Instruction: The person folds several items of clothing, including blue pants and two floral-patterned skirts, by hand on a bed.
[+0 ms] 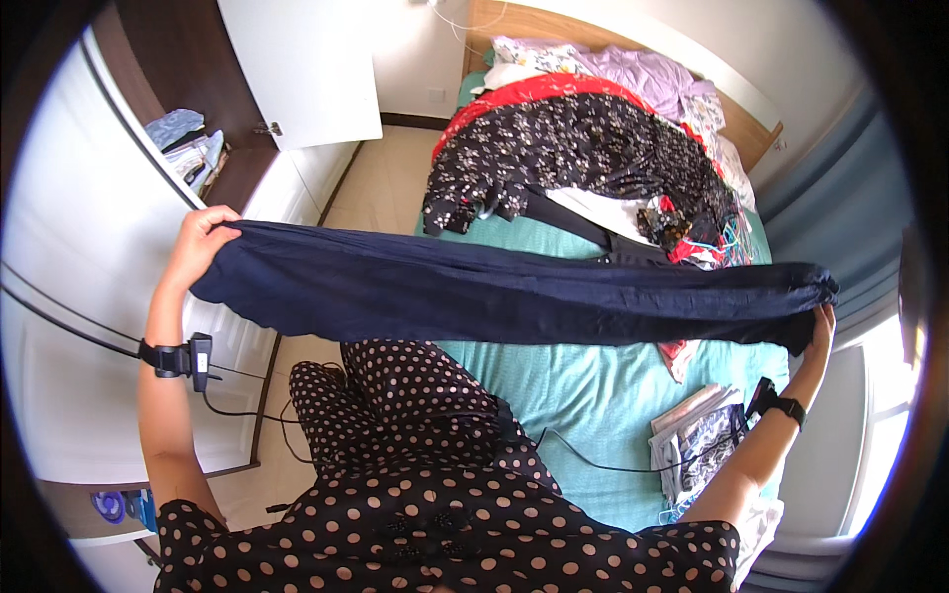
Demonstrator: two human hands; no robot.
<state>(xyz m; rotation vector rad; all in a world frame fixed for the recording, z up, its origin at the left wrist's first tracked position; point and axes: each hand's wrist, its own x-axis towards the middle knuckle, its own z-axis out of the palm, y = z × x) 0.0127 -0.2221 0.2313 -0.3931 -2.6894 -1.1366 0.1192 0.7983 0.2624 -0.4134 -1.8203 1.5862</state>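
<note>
A long navy blue garment [494,292] is stretched sideways in the air before me, over the edge of the bed. It looks like a pair of trousers laid lengthwise, though I cannot tell for sure. My left hand [196,245] pinches its upper left corner between thumb and fingers. At the other end, my right hand [821,331] grips the bunched, gathered edge; most of those fingers are behind the cloth. The cloth hangs slightly lower in the middle and covers part of the bed behind it.
The bed [583,385] has a teal sheet. Folded clothes [692,435] lie near my right forearm. Farther back is a heap of black floral cloth [583,138] with red edging. A white wardrobe [89,296] with an open door [306,74] stands left. Cables run from bands on both wrists.
</note>
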